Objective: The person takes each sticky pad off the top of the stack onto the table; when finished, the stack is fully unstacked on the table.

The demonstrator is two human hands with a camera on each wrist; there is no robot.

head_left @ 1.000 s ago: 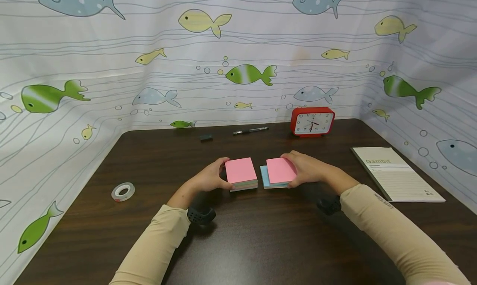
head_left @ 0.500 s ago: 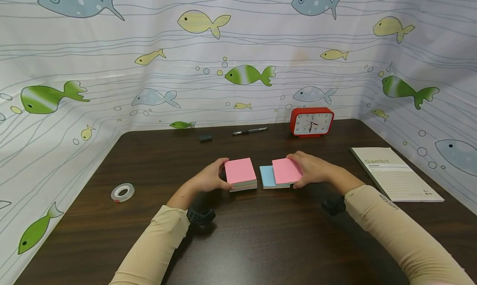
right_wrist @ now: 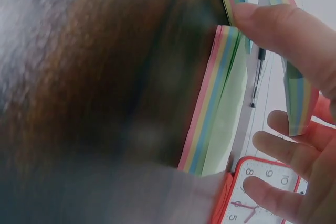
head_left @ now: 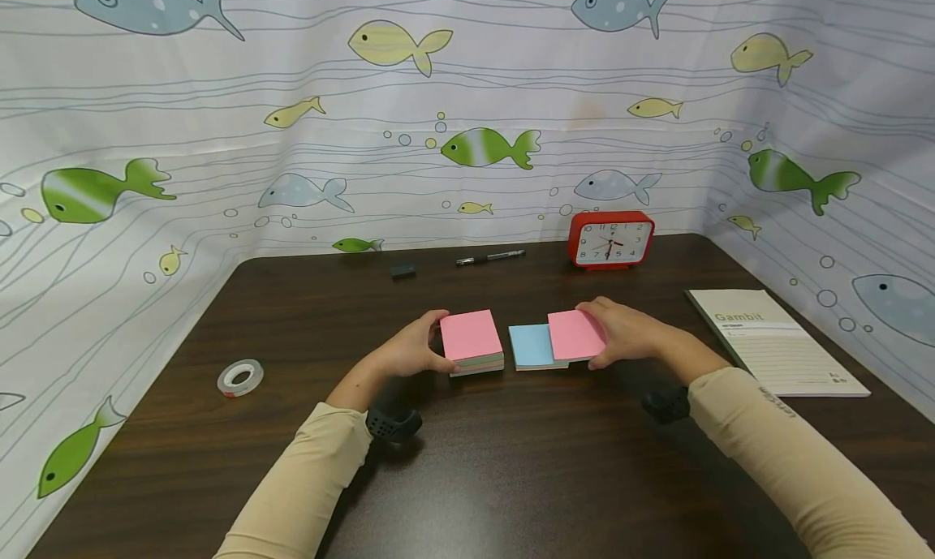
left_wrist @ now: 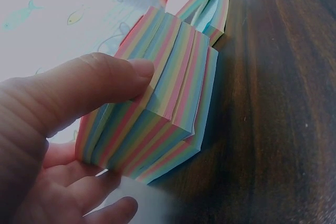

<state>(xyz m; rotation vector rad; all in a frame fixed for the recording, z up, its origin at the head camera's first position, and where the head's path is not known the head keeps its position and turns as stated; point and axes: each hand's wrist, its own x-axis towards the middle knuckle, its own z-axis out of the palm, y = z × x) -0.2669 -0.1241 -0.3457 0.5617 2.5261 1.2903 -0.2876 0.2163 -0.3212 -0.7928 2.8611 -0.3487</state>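
My left hand (head_left: 409,348) grips a stack of sticky note pads (head_left: 471,336) with a pink top, thumb on the near side and fingers round the far side. In the left wrist view several striped layers of this stack (left_wrist: 163,82) show, slightly uneven. My right hand (head_left: 621,332) holds a thinner pink-topped sticky note pad (head_left: 573,333), between thumb and fingers. It overlaps the right part of a blue-topped sticky note pad (head_left: 531,346) on the table. In the right wrist view a striped pad with a pale green face (right_wrist: 210,103) sits lower than the held one.
A red clock (head_left: 611,239) stands at the back right, with a pen (head_left: 491,257) and a small dark block (head_left: 403,272) to its left. A notebook (head_left: 777,340) lies at the right. On the left lies a tape roll (head_left: 240,377). A fish-print curtain encloses the dark table.
My right hand has moved to the right with the pink-topped pad, uncovering more of the blue-topped pad. The left hand and its stack have stayed in place.
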